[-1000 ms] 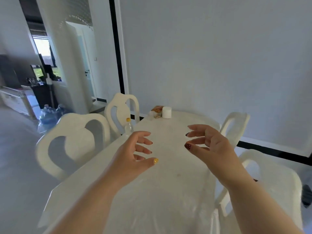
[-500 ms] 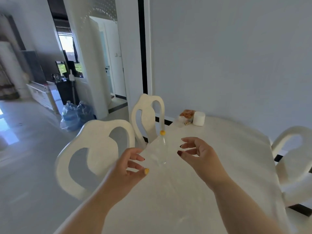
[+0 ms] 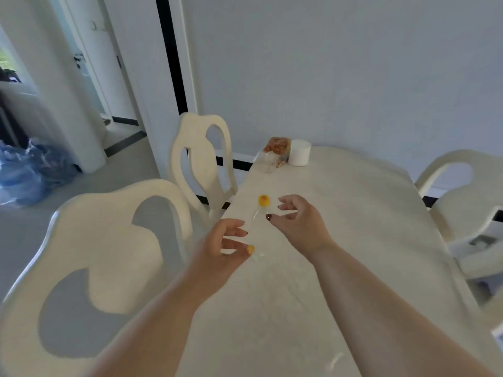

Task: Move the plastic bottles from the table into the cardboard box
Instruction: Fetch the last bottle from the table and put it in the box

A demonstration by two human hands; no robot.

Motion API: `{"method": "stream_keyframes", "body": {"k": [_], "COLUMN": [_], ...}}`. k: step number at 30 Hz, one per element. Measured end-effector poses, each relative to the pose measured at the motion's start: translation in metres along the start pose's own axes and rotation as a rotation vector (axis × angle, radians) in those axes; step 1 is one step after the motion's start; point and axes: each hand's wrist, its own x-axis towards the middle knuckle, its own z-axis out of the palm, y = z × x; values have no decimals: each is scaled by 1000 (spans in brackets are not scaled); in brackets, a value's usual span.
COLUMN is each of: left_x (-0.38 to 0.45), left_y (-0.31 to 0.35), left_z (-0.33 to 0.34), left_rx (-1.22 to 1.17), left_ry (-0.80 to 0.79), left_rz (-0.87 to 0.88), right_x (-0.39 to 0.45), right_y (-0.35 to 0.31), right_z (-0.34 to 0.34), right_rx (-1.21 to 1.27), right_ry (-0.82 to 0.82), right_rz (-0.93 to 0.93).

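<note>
A clear plastic bottle point(image 3: 258, 229) with a yellow cap stands upright near the left edge of the white table point(image 3: 340, 240). My left hand point(image 3: 217, 248) is just left of the bottle's lower body, fingers apart and curled, holding nothing. My right hand point(image 3: 298, 224) is just right of the bottle's neck, fingers spread, also holding nothing. Neither hand clearly touches the bottle. No cardboard box is in view.
Two white chairs point(image 3: 114, 240) point(image 3: 201, 161) stand along the table's left side and another chair point(image 3: 462, 197) on the right. At the far end sit a white cup point(image 3: 299, 152) and a clear snack bag point(image 3: 276, 151). Blue plastic bags point(image 3: 24, 172) lie on the floor, left.
My view has swung left and closer to the table. Both hands have reached forward and now flank the bottle, which was farther ahead of them before.
</note>
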Motion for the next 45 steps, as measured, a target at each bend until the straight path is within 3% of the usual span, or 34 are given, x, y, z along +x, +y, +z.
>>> {"method": "stream_keyframes", "body": {"k": [10,15,22,31,36,45], "left_x": [39,38,36,25,10,-57], "left_y": [-73,-91,-108,-90,-50,37], "left_z": [-5,-5,-3,16,30,108], "left_rx": [-237,-464,-586,-828,-1039,-958], "left_ry": [-98,-144,-160,-205,-323,-597], "left_rz": [-268,-444,-592,-743,-711,-600], "right_x": [53,68,53,-2,-52,-175], "right_y": [31,35,28,-53,-88,-97], "right_z": [59,70,67,-9,-68,-192], "right_rx": [-120,-150,-48,57,56,-61], "right_ry": [57,107,142,233,269,485], "right_rz": [158,151,83,-73,-104,-53]}}
